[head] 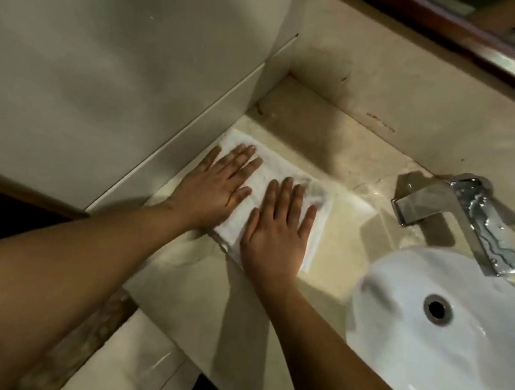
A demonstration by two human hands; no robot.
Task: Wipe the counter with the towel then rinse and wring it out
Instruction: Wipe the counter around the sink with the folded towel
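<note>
Under our fingers (241, 156) lay a white towel (281, 168) of soft, matt cloth, its weave faintly nubbly. Around the fingers the tabletop (352, 233) was polished beige stone, smooth and glossy. To the right of our fingers, the faucet (475, 223) was mirror-bright chromed metal and the sink (405, 378) shiny white ceramic. Far beyond them ran a frame (468, 29) of dark varnished wood.

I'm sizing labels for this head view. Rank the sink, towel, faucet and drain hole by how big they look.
1. sink, though it is cut off by the frame.
2-3. towel and faucet: too close to rank; left hand and right hand cover part of the towel.
4. drain hole.
</note>
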